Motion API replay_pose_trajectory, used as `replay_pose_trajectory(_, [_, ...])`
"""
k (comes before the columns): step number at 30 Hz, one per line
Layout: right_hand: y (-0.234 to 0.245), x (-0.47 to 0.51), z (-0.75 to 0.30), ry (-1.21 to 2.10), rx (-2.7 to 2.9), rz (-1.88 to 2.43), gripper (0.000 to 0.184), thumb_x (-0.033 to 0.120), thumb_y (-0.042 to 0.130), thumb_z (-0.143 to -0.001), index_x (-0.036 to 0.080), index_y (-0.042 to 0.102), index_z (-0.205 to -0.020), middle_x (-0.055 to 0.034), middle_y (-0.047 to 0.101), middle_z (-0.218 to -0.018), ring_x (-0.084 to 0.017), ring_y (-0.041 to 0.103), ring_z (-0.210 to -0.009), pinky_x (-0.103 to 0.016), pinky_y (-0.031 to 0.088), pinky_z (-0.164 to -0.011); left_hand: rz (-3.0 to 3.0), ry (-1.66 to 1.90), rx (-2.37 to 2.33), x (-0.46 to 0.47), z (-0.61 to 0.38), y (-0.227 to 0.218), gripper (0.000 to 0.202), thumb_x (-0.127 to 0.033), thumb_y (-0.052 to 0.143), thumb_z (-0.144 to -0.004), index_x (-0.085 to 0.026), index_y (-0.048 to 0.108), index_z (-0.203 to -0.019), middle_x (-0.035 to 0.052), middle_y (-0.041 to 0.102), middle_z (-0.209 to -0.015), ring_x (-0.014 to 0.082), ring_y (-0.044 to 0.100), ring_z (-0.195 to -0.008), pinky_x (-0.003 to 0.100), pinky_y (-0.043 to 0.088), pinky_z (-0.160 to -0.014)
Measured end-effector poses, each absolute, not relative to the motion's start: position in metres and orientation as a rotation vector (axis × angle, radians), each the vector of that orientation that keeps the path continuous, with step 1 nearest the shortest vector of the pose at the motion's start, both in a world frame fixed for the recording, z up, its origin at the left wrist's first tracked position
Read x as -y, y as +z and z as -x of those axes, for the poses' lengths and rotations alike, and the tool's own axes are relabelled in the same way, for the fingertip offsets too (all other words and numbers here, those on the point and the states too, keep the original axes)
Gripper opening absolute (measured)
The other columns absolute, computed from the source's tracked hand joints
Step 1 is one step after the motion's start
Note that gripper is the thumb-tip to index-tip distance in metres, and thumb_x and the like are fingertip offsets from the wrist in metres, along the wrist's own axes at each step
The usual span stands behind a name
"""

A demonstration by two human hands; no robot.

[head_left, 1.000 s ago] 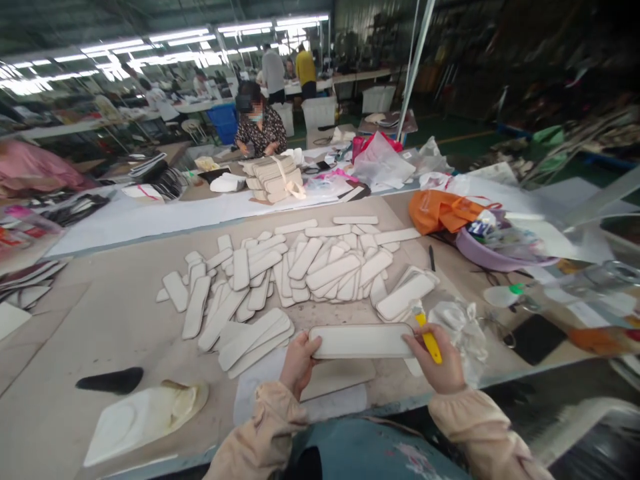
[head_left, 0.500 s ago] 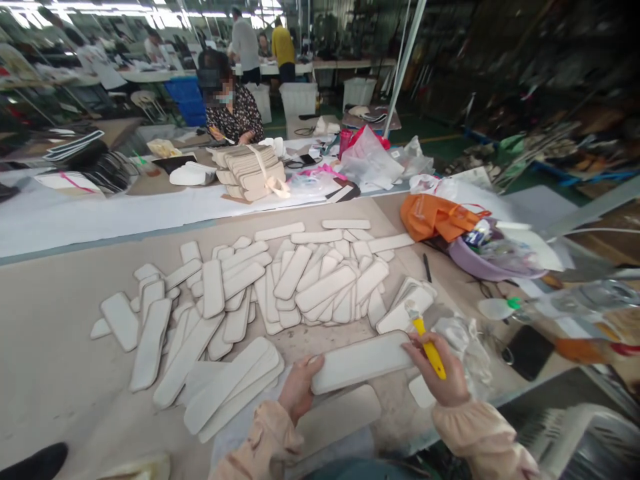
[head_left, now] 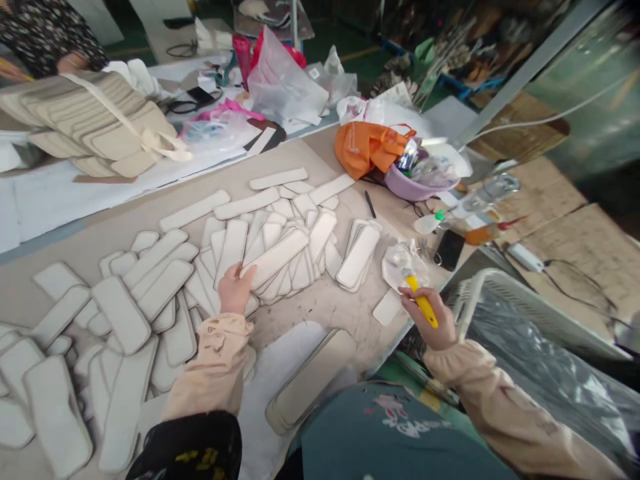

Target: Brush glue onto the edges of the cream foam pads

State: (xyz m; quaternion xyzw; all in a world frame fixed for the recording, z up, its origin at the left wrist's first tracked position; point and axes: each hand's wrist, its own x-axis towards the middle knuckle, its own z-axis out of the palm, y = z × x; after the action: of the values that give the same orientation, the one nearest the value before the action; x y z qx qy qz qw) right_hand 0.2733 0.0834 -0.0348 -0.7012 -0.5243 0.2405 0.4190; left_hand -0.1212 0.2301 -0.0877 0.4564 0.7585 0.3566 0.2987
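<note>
My left hand (head_left: 237, 288) is closed on the near end of a long off-white padded strip (head_left: 280, 259) with rounded corners, thumb on top. That strip lies on a heap of similar strips. In my right hand (head_left: 431, 319) is a brush with a yellow handle (head_left: 424, 304), its bristle end tilted up and away from me. The bristles are over a crumpled clear plastic bag or plastic-lined dish (head_left: 404, 261); contact cannot be made out. Close to my body, a neat stack of strips (head_left: 313, 380) rests on a white sheet (head_left: 280, 360).
A small fanned pile of strips (head_left: 359, 255) lies right of the heap. Beyond are a purple basin (head_left: 417, 189), an orange bag (head_left: 367, 150) and a tied bundle of pads (head_left: 100, 120). A plastic-lined crate (head_left: 540, 360) stands at right. A person's sleeve (head_left: 45, 33) shows at upper left.
The view has turned right and down. The strip held between both hands is gone from in front of me; my left hand has reached forward to the heap. My right hand still holds the brush, now over the plastic.
</note>
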Motion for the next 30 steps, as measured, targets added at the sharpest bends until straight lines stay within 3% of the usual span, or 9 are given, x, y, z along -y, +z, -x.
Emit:
replay_pose_trajectory(4, [-0.038, -0.037, -0.288, 0.685, 1.321, 1.776, 0.021, 0.039, 0.058, -0.081, 0.022, 0.050, -0.090, -0.0084, 0.067, -0.100, -0.020, 0.064, -0.091, -0.034, 0.052, -0.077, -1.863, 0.988, -2.140, -0.196, 0.119, -0.094, 0.056, -0.043, 0.061, -0.073, -0.009, 0.053, -0.117, 0.0204, 0.044, -0.131, 0.0332, 0.036, -0.124, 0.047, 0.028, -0.102])
replay_pose_trajectory(8, [-0.035, -0.006, -0.298, 0.754, 1.323, 1.817, 0.016, 0.035, 0.051, -0.086, 0.020, 0.051, -0.094, -0.0087, 0.066, -0.100, -0.019, 0.063, -0.090, -0.033, 0.052, -0.079, -2.130, 0.799, -1.749, -0.127, 0.076, -0.109, 0.050, -0.042, 0.056, -0.077, -0.016, 0.051, -0.120, 0.0164, 0.051, -0.121, 0.0323, 0.044, -0.116, 0.049, 0.034, -0.097])
replay_pose_trajectory(13, [-0.032, 0.018, -0.315, 0.853, 1.249, 1.792, 0.022, 0.038, 0.044, -0.090, 0.020, 0.055, -0.095, -0.0059, 0.065, -0.091, -0.017, 0.062, -0.081, -0.030, 0.052, -0.075, -2.301, 0.412, -1.437, -0.027, 0.018, -0.142, 0.067, -0.046, 0.059, -0.073, -0.025, 0.038, -0.133, 0.0133, 0.042, -0.133, 0.0343, 0.040, -0.121, 0.049, 0.038, -0.097])
replay_pose_trajectory(18, [-0.042, 0.030, -0.346, 0.958, 1.128, 1.681, 0.025, 0.042, 0.043, -0.089, 0.020, 0.053, -0.096, -0.0047, 0.066, -0.084, -0.017, 0.062, -0.076, -0.031, 0.054, -0.071, -2.372, 0.343, -1.509, 0.017, 0.016, -0.167, 0.073, -0.041, 0.057, -0.076, -0.021, 0.027, -0.139, 0.0168, 0.042, -0.135, 0.0374, 0.035, -0.125, 0.053, 0.037, -0.097])
replay_pose_trajectory(24, [-0.061, 0.042, -0.382, 1.011, 1.086, 1.609, 0.025, 0.042, 0.051, -0.086, 0.020, 0.054, -0.098, -0.0049, 0.067, -0.089, -0.018, 0.064, -0.078, -0.033, 0.055, -0.074, -2.231, 0.176, -1.584, 0.028, 0.025, -0.154, 0.060, -0.039, 0.053, -0.079, -0.018, 0.039, -0.134, 0.0148, 0.045, -0.135, 0.0307, 0.039, -0.126, 0.048, 0.035, -0.102])
replay_pose_trajectory(28, [-0.079, 0.038, -0.387, 1.079, 1.140, 1.522, 0.026, 0.041, 0.054, -0.084, 0.020, 0.057, -0.099, -0.0055, 0.066, -0.084, -0.019, 0.063, -0.074, -0.031, 0.055, -0.069, -2.053, 0.143, -1.744, 0.044, 0.018, -0.136, 0.063, -0.040, 0.058, -0.076, -0.020, 0.041, -0.133, 0.0145, 0.035, -0.142, 0.0330, 0.025, -0.134, 0.053, 0.024, -0.106])
replay_pose_trajectory(30, [-0.084, 0.032, -0.384, 1.140, 1.220, 1.448, 0.028, 0.043, 0.055, -0.082, 0.021, 0.060, -0.099, -0.0047, 0.064, -0.077, -0.019, 0.062, -0.068, -0.030, 0.055, -0.061, -1.906, 0.260, -1.895, 0.058, 0.015, -0.130, 0.055, -0.038, 0.056, -0.078, -0.021, 0.046, -0.129, 0.0141, 0.035, -0.142, 0.0317, 0.023, -0.134, 0.052, 0.021, -0.106])
